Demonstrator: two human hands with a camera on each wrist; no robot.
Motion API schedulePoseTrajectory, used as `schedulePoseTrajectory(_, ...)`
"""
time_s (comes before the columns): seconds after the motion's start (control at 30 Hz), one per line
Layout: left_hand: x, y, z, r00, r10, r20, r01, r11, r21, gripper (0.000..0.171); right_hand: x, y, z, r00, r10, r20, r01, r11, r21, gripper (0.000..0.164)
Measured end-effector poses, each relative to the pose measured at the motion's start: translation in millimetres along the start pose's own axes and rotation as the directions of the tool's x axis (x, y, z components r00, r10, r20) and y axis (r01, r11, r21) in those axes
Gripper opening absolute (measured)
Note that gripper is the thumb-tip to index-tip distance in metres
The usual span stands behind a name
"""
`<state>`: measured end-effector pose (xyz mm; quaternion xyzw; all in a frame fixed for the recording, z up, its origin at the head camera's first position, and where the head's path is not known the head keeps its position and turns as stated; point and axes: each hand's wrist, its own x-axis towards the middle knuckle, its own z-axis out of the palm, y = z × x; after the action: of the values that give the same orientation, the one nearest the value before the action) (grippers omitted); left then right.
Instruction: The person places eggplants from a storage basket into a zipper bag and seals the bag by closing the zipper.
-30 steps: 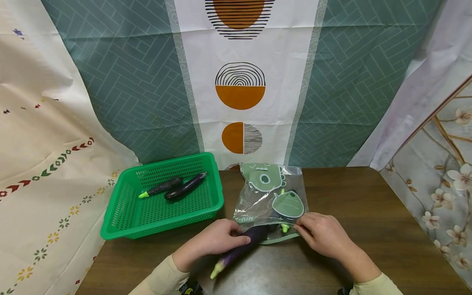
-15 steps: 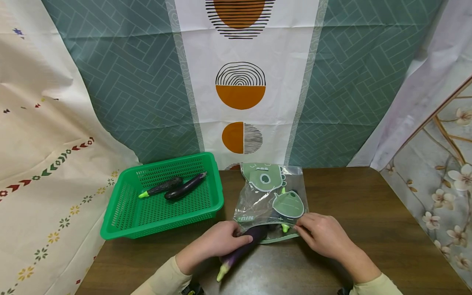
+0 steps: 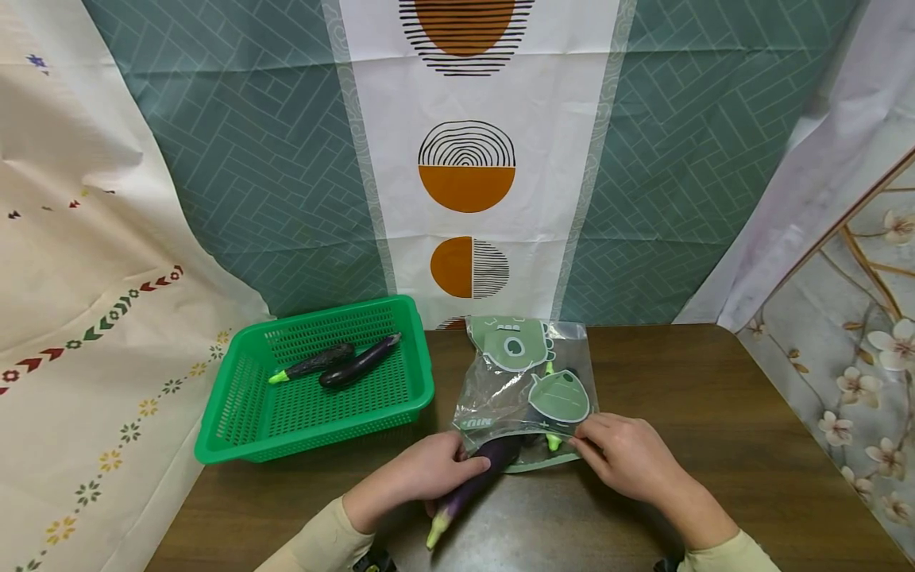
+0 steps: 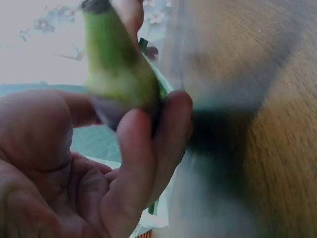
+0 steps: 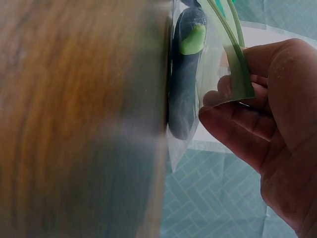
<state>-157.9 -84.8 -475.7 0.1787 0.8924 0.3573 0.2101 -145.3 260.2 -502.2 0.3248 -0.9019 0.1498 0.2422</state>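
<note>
My left hand (image 3: 432, 469) grips a purple eggplant (image 3: 457, 500) around its middle. The pale green stem end points toward me and down to the left; the far end reaches in at the mouth of a clear zip bag (image 3: 500, 409) with green cartoon prints. Up close in the left wrist view, thumb and fingers close around the eggplant (image 4: 119, 74) just below its stem end. At the bag's right front corner, my right hand (image 3: 629, 453) pinches the green-edged opening. Inside the bag lies a dark eggplant (image 5: 183, 94) with a bright green tip, partly hidden by the prints.
To the left, a green plastic basket (image 3: 307, 441) holds a dark wrinkled eggplant (image 3: 318, 361) with a green tip and a glossy dark one (image 3: 360, 363). Both basket and bag rest on a brown wooden table (image 3: 686, 389), with patterned cloths hanging behind and at the sides.
The left hand and its eggplant have shifted slightly to the right, and the stem end has swung right and a little nearer to me. The right hand keeps its pinch on the bag.
</note>
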Motion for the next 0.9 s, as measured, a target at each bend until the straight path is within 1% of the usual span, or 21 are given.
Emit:
schedulePoseTrajectory(0.23,-0.9,-1.4,-1.6,0.997,0.004,0.076,0.003,0.996,-0.09,0.036,0.3,0.8,0.4,1.0,-0.006,-0.005,0.006,1.0,-0.001,0.021)
schedulePoseTrajectory(0.4,-1.9,-2.0,-2.5,0.991,0.016,0.132,0.005,0.988,-0.152,0.026,-0.2,1.7,1.3,0.999,-0.023,-0.023,0.023,1.0,-0.006,0.022)
schedulePoseTrajectory(0.5,-2.7,-2.6,-2.4,0.989,0.026,0.148,0.0,0.985,-0.171,0.022,-0.1,1.6,1.2,0.999,-0.023,-0.023,0.023,1.0,-0.006,0.022)
schedulePoseTrajectory(0.67,-2.8,-1.8,-4.4,0.989,0.039,0.146,-0.015,0.987,-0.163,0.018,0.3,1.0,0.5,1.0,-0.014,-0.01,0.014,1.0,-0.006,0.02)
schedulePoseTrajectory(0.77,-2.1,-1.0,-5.0,0.992,0.04,0.118,-0.022,0.988,-0.153,0.018,0.3,1.0,0.5,1.0,-0.014,-0.006,0.014,1.0,-0.005,0.02)
schedulePoseTrajectory(0.9,-1.1,0.6,-3.8,0.997,0.046,0.063,-0.037,0.989,-0.144,0.022,0.2,0.4,0.0,1.0,-0.008,0.004,0.008,1.0,-0.002,0.02)
